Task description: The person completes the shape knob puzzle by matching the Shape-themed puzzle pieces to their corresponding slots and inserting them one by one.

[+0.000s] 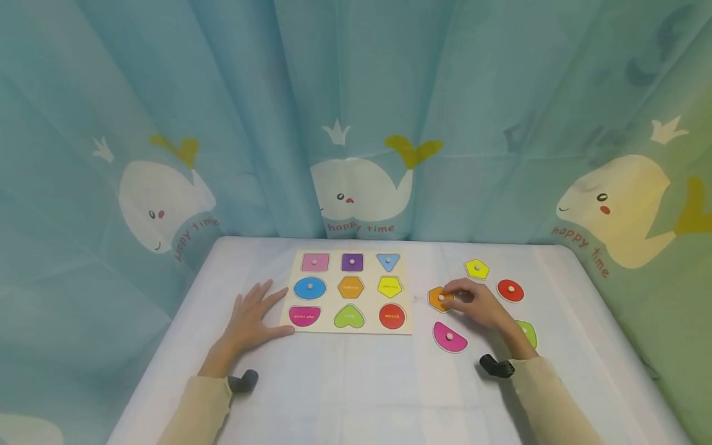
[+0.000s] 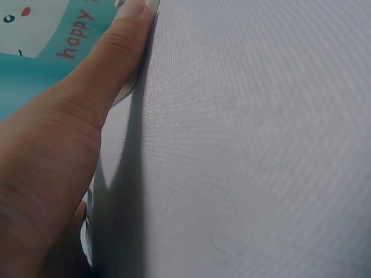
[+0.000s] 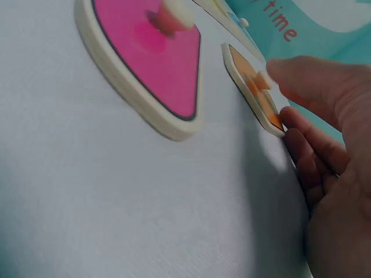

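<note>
A pale wooden puzzle board (image 1: 328, 298) lies flat on the table. My left hand (image 1: 253, 318) is spread at its left side, with thumb and index fingertip touching the board's edge. In the left wrist view the thumb (image 2: 110, 55) stretches along to the board's corner. Right of the board, my right hand (image 1: 477, 303) is at an orange hexagon piece (image 1: 434, 299), thumb and fingers at its knob. The right wrist view shows the thumb tip against that knob (image 3: 264, 80); the index fingertip is hidden. Nearest to this hand lies a magenta half-round piece (image 1: 447, 334).
A yellow pentagon piece (image 1: 474, 267), a red round piece (image 1: 507, 289) and a partly covered green piece (image 1: 527, 334) lie around the right hand. A purple square (image 1: 347, 266) and other knobbed pieces sit in the board's far and left slots. A blue curtain (image 1: 367, 74) hangs behind the table.
</note>
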{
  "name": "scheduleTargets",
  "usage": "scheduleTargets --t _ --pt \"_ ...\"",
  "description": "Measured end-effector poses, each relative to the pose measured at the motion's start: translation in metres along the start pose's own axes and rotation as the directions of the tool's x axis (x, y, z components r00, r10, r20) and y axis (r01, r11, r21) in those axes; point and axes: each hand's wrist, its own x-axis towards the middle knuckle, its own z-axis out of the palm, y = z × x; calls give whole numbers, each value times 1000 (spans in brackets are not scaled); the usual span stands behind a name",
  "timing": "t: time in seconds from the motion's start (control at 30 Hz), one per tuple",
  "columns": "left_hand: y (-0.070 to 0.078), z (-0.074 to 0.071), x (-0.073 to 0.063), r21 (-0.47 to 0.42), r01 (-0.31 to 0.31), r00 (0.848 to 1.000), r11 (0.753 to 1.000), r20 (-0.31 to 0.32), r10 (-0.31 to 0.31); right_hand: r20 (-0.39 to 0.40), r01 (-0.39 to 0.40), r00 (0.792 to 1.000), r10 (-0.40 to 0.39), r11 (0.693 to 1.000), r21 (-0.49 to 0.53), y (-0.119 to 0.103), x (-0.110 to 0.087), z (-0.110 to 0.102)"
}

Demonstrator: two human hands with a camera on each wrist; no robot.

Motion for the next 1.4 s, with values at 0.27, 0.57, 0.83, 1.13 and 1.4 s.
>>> scheduleTargets --t 0.27,0.57,0.83,1.13,1.4 --pt "2 -2 1 3 11 1000 1000 14 -11 -30 4 1000 -5 999 -34 0 0 4" --pt "2 -3 1 3 14 1000 1000 13 -14 -77 -17 997 12 997 -69 -6 2 12" --pt "2 -3 1 -1 16 1000 1000 16 -16 -105 -36 994 27 996 -82 -4 0 15" --pt "3 -4 2 -7 10 1000 1000 1 -10 -114 -41 993 31 996 -82 -6 1 14" --pt "0 -1 0 -7 7 1000 1000 4 -7 -106 -54 993 47 997 -59 -8 -1 15"
